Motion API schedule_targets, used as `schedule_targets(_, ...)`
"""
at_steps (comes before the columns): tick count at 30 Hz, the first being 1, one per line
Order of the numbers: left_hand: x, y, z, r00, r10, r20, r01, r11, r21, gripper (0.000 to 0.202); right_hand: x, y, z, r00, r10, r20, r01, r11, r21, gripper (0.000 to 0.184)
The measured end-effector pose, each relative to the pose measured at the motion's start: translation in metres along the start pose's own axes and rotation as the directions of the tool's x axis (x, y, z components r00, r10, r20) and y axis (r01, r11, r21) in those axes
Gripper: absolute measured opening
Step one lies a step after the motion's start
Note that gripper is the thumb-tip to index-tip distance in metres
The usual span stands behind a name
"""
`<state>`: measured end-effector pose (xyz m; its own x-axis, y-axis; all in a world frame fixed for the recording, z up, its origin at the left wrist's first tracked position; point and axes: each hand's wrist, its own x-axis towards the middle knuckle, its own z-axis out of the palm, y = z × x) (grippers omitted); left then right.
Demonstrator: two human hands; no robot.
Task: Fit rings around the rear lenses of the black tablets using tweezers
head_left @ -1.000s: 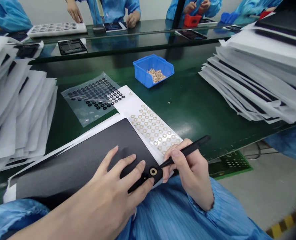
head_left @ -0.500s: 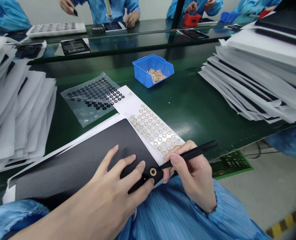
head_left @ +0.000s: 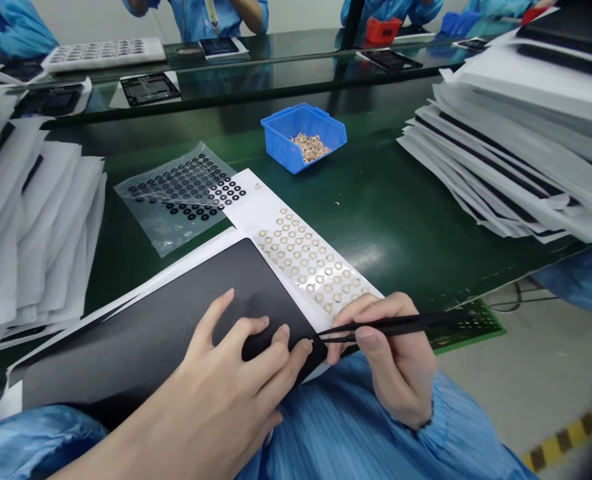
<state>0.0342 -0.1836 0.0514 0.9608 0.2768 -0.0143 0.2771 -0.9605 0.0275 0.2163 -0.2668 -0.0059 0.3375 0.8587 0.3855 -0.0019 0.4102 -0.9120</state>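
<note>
A flat black panel (head_left: 141, 327), perhaps a tablet's back cover, lies tilted at the table's near edge on white sheets. My left hand (head_left: 226, 383) rests across it with fingers spread; one fingertip presses near the right corner, hiding the ring there. In my right hand (head_left: 396, 360) is a pair of black tweezers (head_left: 401, 325), pinched between thumb and fingers. Their tips, slightly apart, meet the panel's corner beside that left fingertip. Whether they grip anything is too small to tell. A white sheet of pale ring stickers (head_left: 301, 250) extends beyond the panel's right edge.
Behind the sheet stands a blue bin (head_left: 282, 143) of small tan rings. A clear bag (head_left: 161, 230) with black rings lies to its left. Tall stacks of white-wrapped panels flank me, left (head_left: 41, 233) and right (head_left: 506, 160). Co-workers in blue sit across the green table (head_left: 376, 173).
The tweezers have swung lower, with their tips now visibly parted. My left fingertip has slid right and covers the ring that showed before. The view has shifted slightly.
</note>
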Motion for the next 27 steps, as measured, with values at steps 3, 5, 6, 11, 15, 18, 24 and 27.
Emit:
schedule_targets(3, -0.0012, 0.0013, 0.0023, 1.0, -0.006, 0.007, 0.006, 1.0, 0.002, 0.041, -0.001, -0.001, -0.0019, 1.0, -0.005, 0.016, 0.006, 0.999, -0.037, 0.009)
schedule_targets(5, -0.0011, 0.0018, 0.0017, 1.0, -0.003, 0.014, 0.003, 1.0, -0.001, 0.041, -0.0012, -0.0012, -0.0026, 1.0, -0.011, 0.029, 0.013, 0.997, -0.08, 0.009)
schedule_targets(6, -0.001, 0.0018, 0.0012, 1.0, -0.004, 0.021, 0.004, 1.0, -0.004, 0.041, -0.0011, -0.0012, -0.0026, 0.999, -0.016, 0.031, 0.019, 0.995, -0.099, 0.01)
schedule_targets(11, -0.002, 0.0007, -0.0006, 1.0, 0.005, 0.009, -0.005, 1.0, 0.009, 0.042, 0.0011, -0.0012, 0.0003, 0.999, -0.042, 0.012, 0.043, 0.988, -0.148, 0.011)
schedule_targets(15, -0.0031, -0.0005, -0.002, 0.999, 0.028, -0.026, -0.027, 0.999, 0.048, 0.043, 0.0013, -0.0024, 0.0017, 0.999, -0.038, 0.019, 0.041, 0.983, -0.179, 0.014)
schedule_targets(18, -0.0024, -0.0008, -0.0038, 0.998, 0.037, -0.041, -0.035, 0.998, 0.059, 0.045, 0.0009, -0.0032, 0.0013, 0.998, -0.052, 0.025, 0.056, 0.982, -0.178, 0.018)
schedule_targets(24, -0.0009, -0.0012, -0.006, 0.999, 0.021, -0.046, -0.02, 0.999, 0.028, 0.046, 0.0026, -0.0053, 0.0016, 0.997, -0.056, 0.043, 0.063, 0.98, -0.187, 0.02)
schedule_targets(27, -0.001, -0.0017, -0.0057, 0.998, 0.025, -0.051, -0.024, 0.999, 0.027, 0.047, 0.0028, -0.0056, 0.0022, 0.999, -0.039, 0.035, 0.045, 0.979, -0.199, 0.018)
